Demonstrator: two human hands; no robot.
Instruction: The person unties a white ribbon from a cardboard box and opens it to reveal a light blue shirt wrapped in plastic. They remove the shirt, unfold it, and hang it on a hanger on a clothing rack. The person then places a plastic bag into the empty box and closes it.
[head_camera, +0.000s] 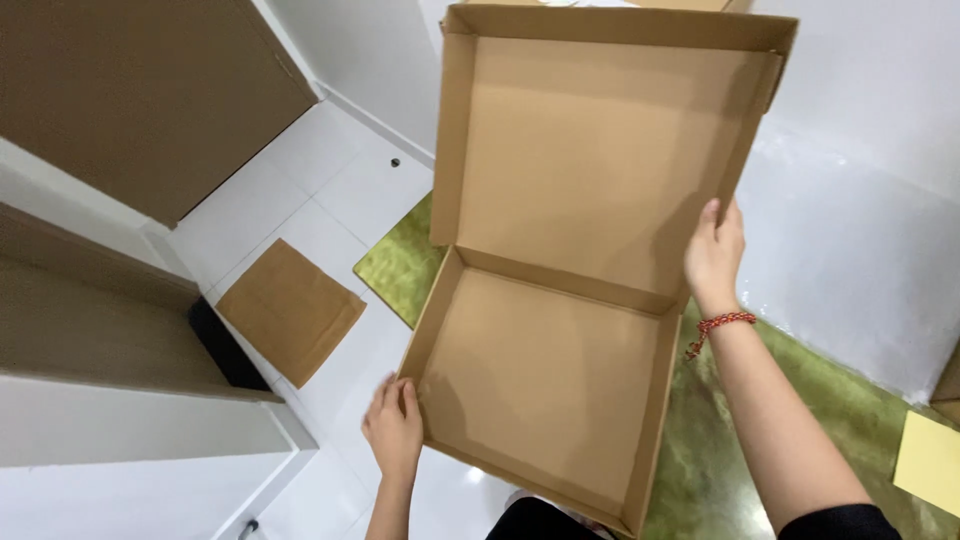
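Observation:
A brown cardboard box (545, 370) with a hinged lid (590, 150) stands open in front of me, held above the floor. The shallow tray part is empty, and the lid stands up behind it. My left hand (393, 428) grips the tray's near left corner. My right hand (714, 258) holds the lid's right side flap, just above the hinge. A red braided bracelet (722, 324) circles my right wrist.
A flat cardboard sheet (290, 308) lies on the white tiled floor at left. A green mat (740, 440) lies under the box. A yellow sheet (932, 462) sits at the right edge. A brown door (140, 90) and white walls surround the spot.

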